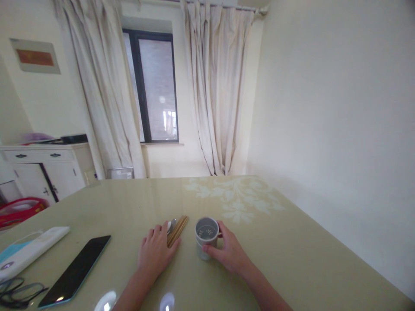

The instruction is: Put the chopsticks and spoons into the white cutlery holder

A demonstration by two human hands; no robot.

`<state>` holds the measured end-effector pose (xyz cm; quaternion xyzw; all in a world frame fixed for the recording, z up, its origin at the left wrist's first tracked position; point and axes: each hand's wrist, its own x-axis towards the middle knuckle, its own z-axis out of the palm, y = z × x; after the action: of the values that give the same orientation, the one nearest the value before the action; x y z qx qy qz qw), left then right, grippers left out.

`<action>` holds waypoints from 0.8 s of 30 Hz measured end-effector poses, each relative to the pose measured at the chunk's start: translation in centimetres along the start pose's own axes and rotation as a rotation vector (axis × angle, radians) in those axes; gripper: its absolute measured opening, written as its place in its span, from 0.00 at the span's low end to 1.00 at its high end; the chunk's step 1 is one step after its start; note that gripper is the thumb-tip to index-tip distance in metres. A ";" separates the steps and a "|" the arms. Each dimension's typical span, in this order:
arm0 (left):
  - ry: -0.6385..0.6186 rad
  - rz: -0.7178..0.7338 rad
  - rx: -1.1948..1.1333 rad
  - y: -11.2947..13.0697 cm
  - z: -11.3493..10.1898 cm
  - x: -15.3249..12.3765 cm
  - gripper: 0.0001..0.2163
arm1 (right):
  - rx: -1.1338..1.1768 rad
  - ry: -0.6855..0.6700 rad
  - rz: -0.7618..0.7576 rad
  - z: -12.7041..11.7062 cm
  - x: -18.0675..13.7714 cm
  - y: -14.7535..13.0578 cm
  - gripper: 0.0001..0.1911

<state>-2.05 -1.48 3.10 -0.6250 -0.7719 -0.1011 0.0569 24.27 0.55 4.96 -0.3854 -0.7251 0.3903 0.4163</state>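
The person's right hand (228, 250) curled around a small grey cup (206, 237) standing upright on the glossy olive table (292, 259), thumb against the near side of the cup and fingers wrapped round the far side. The cup's perforated bottom showed through its open mouth. The left hand (156, 252) lay flat, palm down, fingers spread only a little and gripping nothing, resting over the near ends of a bundle of wooden chopsticks (178, 229) and a metal spoon (171, 225). These utensils lay side by side just left of the cup, with a narrow strip of bare tabletop between them and it.

To the right of the cup the table ran open toward its right edge, which slanted along close to the plain wall (340, 129) — a pale floral pattern (236, 198) marked the surface beyond the cup, with the far edge just past it. On the left, well apart from the hands, a dark phone (76, 270) lay flat at an angle, a white case (32, 248) lay beyond it near the left edge, and a pair of glasses (16, 291) sat at the near left corner.

Behind the table hung cream curtains (217, 95) on either side of a dark-framed window (155, 86), and a white cabinet (45, 168) stood against the left wall.
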 end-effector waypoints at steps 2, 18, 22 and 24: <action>-0.012 0.001 -0.002 -0.2 0.0 0.0 0.28 | 0.012 -0.009 -0.002 0.1 -0.1 0.1 0.30; -0.119 0.108 -0.159 1.1 -0.2 -0.5 0.33 | 0.054 0.006 -0.066 2.4 -0.6 0.0 0.31; -0.168 0.132 -0.213 0.3 -0.3 -0.1 0.36 | 0.020 0.029 -0.076 3.6 0.2 0.4 0.31; -0.178 0.169 -0.255 -0.2 -0.1 0.2 0.35 | -0.006 0.045 -0.075 4.0 0.7 0.6 0.31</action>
<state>-2.33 -1.35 3.20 -0.6962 -0.6997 -0.1374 -0.0829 20.48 0.45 3.27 -0.3677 -0.7307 0.3635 0.4457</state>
